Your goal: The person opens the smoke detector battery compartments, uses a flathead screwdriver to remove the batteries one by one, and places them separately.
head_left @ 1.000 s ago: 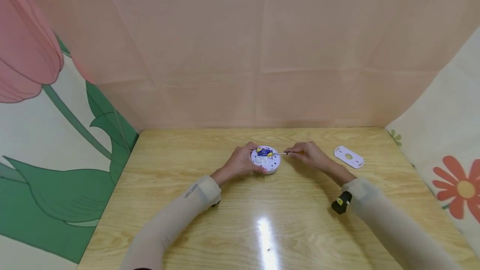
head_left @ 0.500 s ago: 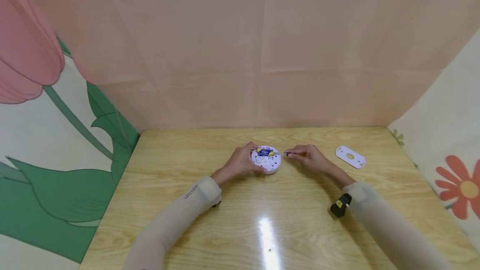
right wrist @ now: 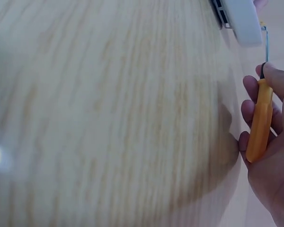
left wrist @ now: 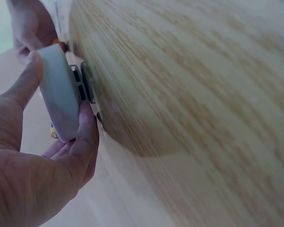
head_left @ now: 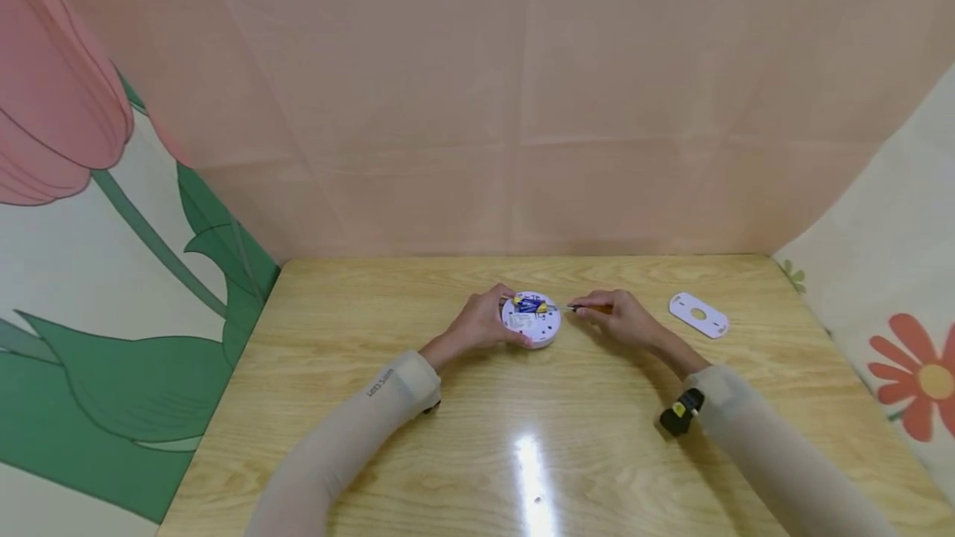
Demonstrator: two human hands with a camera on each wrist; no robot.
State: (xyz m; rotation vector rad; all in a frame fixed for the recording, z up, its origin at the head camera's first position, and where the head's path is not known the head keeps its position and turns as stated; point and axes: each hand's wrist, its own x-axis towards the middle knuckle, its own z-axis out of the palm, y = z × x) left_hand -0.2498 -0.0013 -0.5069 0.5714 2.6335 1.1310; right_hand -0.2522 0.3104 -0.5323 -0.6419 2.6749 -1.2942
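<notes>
The white round plastic device [head_left: 534, 326] should be light and stiff, perhaps slippery because it looks smooth; its rim seems the good place to hold. The left hand [head_left: 481, 319] grips this rim, with fingers from about seven to eleven o'clock; whether the device touches the wooden counter [head_left: 418, 471], I cannot tell. A blue-and-yellow cylinder [head_left: 530, 305] sits toward twelve o'clock on its face. The right hand [head_left: 623, 319] has fingers curled around an orange-handled metal-shaft screwdriver [right wrist: 260, 122], which comes to the device from three o'clock.
</notes>
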